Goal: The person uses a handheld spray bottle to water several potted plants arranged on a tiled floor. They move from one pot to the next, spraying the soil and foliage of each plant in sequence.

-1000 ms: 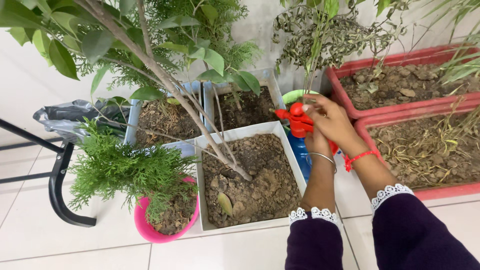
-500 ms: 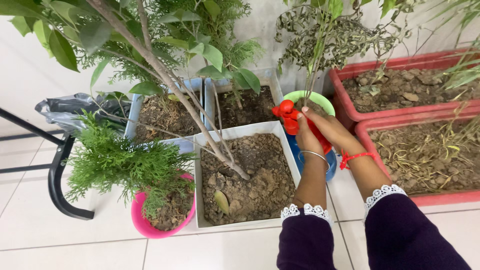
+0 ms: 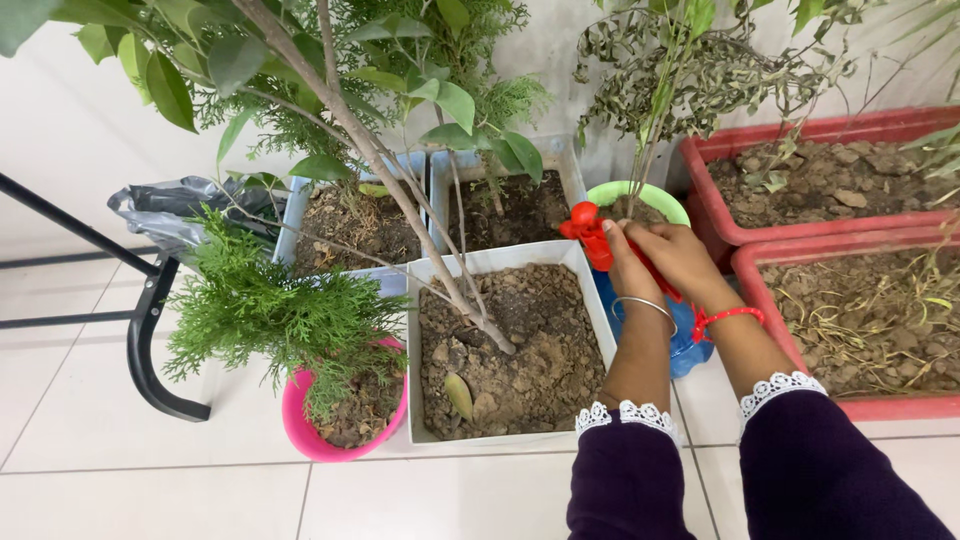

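Spray bottle [image 3: 640,290], blue in the body with a red trigger head, stands right of centre in the scene, just beside the right wall of the white square planter [image 3: 500,262] and near the light-green round pot [image 3: 665,197] behind it. Both hands are on its red top. The left hand [image 3: 628,262] is curled around the neck below the nozzle, fingers closed on it, a thin metal bangle on the wrist. The right hand [image 3: 685,258] is folded over the back of the red head from the right, also closed on it, with a red thread tied at the wrist. Most of the blue body is hidden behind the two forearms; only a strip shows low between them.

The white square planter holds lumpy dry soil, a fallen leaf and a slanting woody stem whose leafy branches spread to the far left. Left of it, a pink round pot [image 3: 296,420] carries a feathery green conifer. Two pale rectangular planters with dark soil stand farther back. On the right, two long red troughs [image 3: 750,262] lie one behind the other, filled with dry earth and straw-like stalks. At the far left, a black tubular stand [image 3: 145,330] rises from the white tiled floor [image 3: 150,490], with a grey plastic bag [image 3: 160,210] behind it.
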